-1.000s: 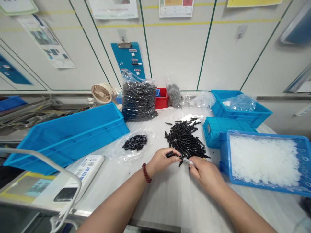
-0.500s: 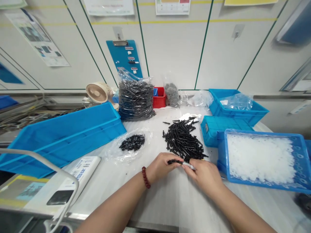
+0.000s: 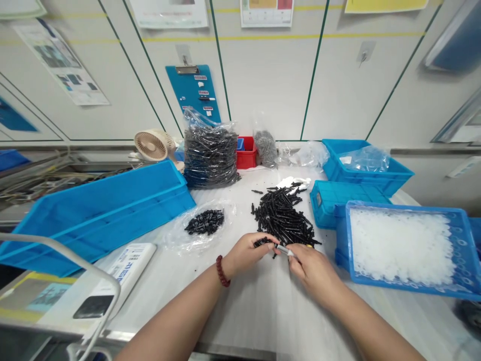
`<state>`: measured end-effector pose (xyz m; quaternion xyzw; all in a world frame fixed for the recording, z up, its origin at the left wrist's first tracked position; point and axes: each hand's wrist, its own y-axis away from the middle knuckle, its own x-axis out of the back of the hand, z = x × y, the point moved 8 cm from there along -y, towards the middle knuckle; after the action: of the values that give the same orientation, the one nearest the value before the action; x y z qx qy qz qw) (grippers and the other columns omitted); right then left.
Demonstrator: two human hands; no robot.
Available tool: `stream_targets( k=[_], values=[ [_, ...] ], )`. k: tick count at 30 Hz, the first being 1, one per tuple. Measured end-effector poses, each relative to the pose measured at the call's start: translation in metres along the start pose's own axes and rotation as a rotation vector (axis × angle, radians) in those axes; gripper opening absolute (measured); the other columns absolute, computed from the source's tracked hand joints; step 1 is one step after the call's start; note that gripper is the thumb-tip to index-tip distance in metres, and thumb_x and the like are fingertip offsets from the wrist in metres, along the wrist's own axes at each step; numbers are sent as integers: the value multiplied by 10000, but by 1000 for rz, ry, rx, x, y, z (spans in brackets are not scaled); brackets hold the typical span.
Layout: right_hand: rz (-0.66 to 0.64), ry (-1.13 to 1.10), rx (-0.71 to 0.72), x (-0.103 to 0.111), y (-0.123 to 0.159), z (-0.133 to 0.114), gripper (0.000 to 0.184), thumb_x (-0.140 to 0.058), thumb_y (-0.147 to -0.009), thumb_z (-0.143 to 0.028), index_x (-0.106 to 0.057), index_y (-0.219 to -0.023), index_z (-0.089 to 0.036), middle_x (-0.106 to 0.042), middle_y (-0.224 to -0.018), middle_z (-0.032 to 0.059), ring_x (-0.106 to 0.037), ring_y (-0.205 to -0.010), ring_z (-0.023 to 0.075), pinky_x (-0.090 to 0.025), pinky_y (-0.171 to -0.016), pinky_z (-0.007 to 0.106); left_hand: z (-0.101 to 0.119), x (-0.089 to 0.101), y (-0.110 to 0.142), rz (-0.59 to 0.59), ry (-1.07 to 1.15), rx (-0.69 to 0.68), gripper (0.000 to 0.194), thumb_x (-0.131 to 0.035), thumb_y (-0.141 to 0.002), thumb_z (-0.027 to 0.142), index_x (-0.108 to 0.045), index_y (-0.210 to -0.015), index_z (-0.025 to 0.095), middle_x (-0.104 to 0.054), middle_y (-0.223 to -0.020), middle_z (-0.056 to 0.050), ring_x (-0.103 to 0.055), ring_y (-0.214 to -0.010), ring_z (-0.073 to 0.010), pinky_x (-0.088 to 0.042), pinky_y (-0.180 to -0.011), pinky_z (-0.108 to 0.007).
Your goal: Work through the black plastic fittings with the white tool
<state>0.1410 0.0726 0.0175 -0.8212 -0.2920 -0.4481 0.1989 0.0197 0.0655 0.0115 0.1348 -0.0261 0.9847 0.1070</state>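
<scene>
In front of the heap of slim black rod-like parts (image 3: 287,218), my two hands meet over the table. My left hand (image 3: 246,254), a beaded bracelet on its wrist, is closed around several small black parts (image 3: 262,242). Pinched in my right hand (image 3: 315,268) is a white and grey pen-like tool (image 3: 284,249). Its left end meets a black part at my left fingertips; whether it goes over the part I cannot tell. Left of the heap, short black pieces (image 3: 205,222) lie on a clear plastic bag (image 3: 175,240).
A blue bin (image 3: 409,290) of small white rings stands at right, beside a blue box (image 3: 347,198) and another bin (image 3: 398,180). At left are a long blue bin (image 3: 108,213) and a white scale (image 3: 139,260). Behind stand a bag of black parts (image 3: 210,158) and a fan (image 3: 152,144).
Both hands have shifted slightly left, with the pen-like tool still between them. The tool's grey length shows more between the hands now.
</scene>
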Motion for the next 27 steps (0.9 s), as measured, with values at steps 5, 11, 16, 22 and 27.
stream_targets(
  k=[5, 11, 16, 22, 27],
  values=[
    [9, -25, 9, 2, 0, -1, 240, -407, -836, -99, -605, -951, -169, -620, -896, 44, -530, -808, 182, -344, -692, 266, 0, 0, 0, 3, -10, -14, 256, -500, -827, 324, -614, -941, 125, -679, -794, -48, -504, -561, -88, -363, -484, -184],
    [14, -40, 38, 2, 0, -3, 248, -400, -832, -98, -598, -968, -163, -619, -919, 49, -531, -817, 176, -340, -699, 257, -5, 0, -1, -6, 24, 7, 282, -503, -823, 355, -607, -935, 118, -678, -785, -55, -495, -549, -87, -346, -473, -185],
    [31, 105, -43, 2, 1, 2, 169, -435, -844, -141, -590, -791, -183, -598, -746, 10, -513, -677, 153, -262, -577, 245, 0, -1, 0, -7, 26, -13, 284, -514, -821, 363, -610, -924, 117, -669, -771, -49, -539, -621, -107, -389, -540, -199],
    [75, 229, -93, 6, 1, 3, 199, -498, -859, -252, -552, -677, -192, -569, -620, -12, -510, -600, 139, -196, -525, 249, 3, -6, 3, -11, 52, -13, 246, -534, -803, 315, -613, -917, 112, -677, -784, -55, -562, -661, -116, -418, -589, -209],
    [95, 319, -139, 7, 2, 8, 309, -507, -864, -362, -523, -609, -188, -560, -577, -3, -513, -570, 141, -154, -502, 258, 2, -8, 3, -27, 76, -4, 263, -549, -796, 329, -627, -933, 118, -681, -809, -64, -591, -714, -137, -427, -588, -210]
  ],
)
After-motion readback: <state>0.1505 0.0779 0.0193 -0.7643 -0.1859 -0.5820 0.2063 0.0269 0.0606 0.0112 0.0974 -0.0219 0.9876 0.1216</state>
